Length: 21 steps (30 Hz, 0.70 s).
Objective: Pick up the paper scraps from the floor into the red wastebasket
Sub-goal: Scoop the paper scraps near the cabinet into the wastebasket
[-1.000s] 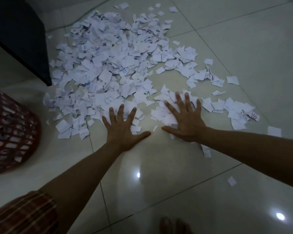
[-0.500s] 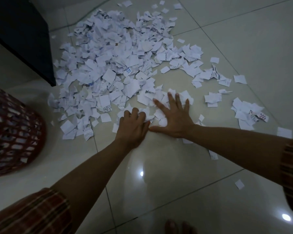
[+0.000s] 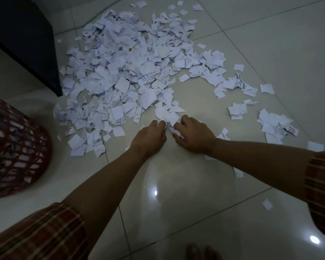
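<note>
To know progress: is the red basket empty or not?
Not empty: white paper scraps show through the red basket mesh.

A dark cabinet [image 3: 24, 40] stands well off to the upper left of the hands, its corner meeting the glossy pale tiled floor [image 3: 261, 44]. Below the hands, bare toes [image 3: 201, 252] show, with ceiling-light reflections [image 3: 314, 239] nearby

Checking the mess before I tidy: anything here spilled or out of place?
Yes. Torn paper scraps lie spread over the tiled floor, with strays to the right. The red wastebasket looks tipped. Both hands bunch scraps together.
</note>
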Each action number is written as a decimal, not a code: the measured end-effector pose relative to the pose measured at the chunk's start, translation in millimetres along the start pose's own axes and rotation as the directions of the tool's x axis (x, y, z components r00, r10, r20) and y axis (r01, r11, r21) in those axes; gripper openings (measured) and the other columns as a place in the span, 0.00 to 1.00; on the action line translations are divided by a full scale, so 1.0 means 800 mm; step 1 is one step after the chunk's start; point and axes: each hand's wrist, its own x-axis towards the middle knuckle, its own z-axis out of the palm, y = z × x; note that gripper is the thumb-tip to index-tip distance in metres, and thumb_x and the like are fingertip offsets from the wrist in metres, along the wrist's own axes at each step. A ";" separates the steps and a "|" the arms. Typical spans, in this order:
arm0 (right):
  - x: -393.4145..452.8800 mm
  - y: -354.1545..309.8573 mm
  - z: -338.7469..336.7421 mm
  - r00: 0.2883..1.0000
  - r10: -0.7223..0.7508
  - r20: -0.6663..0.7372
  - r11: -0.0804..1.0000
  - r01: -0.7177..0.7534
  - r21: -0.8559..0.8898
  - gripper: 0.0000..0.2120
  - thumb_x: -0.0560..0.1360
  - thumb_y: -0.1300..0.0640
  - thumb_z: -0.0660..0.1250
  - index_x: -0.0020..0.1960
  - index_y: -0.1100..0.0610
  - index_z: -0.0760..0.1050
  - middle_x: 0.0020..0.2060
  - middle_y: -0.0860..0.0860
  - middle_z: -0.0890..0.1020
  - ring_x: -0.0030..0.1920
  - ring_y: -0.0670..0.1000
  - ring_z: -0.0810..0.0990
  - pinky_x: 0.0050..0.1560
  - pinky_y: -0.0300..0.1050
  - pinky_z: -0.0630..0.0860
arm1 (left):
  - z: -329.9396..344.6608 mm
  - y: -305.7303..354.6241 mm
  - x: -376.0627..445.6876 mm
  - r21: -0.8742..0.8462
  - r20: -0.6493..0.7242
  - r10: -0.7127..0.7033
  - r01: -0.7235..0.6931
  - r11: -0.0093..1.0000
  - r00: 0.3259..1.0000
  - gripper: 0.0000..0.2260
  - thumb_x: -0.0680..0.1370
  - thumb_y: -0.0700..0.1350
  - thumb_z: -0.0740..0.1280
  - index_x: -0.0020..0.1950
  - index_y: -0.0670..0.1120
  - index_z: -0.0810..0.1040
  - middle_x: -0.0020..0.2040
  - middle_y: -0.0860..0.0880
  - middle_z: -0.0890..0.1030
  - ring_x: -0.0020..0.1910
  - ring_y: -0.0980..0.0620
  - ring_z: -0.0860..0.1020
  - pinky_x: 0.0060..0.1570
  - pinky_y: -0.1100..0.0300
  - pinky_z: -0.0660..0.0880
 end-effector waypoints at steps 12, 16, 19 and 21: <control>0.072 -0.015 -0.050 0.905 0.002 0.425 0.999 -0.016 0.029 0.10 0.74 0.54 0.66 0.44 0.62 0.73 0.41 0.61 0.79 0.43 0.61 0.77 0.39 0.45 0.63 | -0.041 -0.024 -0.018 -0.114 0.103 0.036 -0.024 0.993 0.994 0.11 0.80 0.45 0.61 0.60 0.41 0.69 0.52 0.39 0.76 0.49 0.38 0.75 0.41 0.54 0.67; 0.106 -0.035 -0.082 0.945 0.001 0.327 0.998 -0.020 0.053 0.10 0.74 0.55 0.66 0.40 0.60 0.69 0.37 0.61 0.77 0.39 0.60 0.76 0.37 0.49 0.67 | -0.092 -0.049 -0.035 -0.034 0.070 0.069 -0.067 0.997 0.995 0.11 0.80 0.45 0.61 0.61 0.42 0.70 0.50 0.41 0.76 0.46 0.42 0.74 0.39 0.56 0.65; 0.128 -0.053 -0.103 0.968 -0.022 0.249 0.998 0.006 0.066 0.10 0.74 0.56 0.67 0.39 0.61 0.70 0.34 0.59 0.75 0.36 0.58 0.73 0.35 0.47 0.65 | -0.136 -0.062 -0.031 -0.035 -0.007 0.040 -0.041 0.999 0.999 0.10 0.80 0.45 0.61 0.59 0.42 0.70 0.48 0.43 0.75 0.46 0.44 0.74 0.40 0.57 0.66; 0.148 -0.066 -0.122 0.985 -0.023 0.168 0.997 0.010 0.080 0.11 0.74 0.57 0.67 0.39 0.61 0.69 0.33 0.56 0.72 0.35 0.56 0.72 0.35 0.45 0.61 | -0.169 -0.070 -0.031 -0.069 -0.124 0.061 -0.070 0.995 0.990 0.06 0.79 0.43 0.63 0.53 0.41 0.70 0.44 0.41 0.75 0.42 0.42 0.74 0.37 0.56 0.65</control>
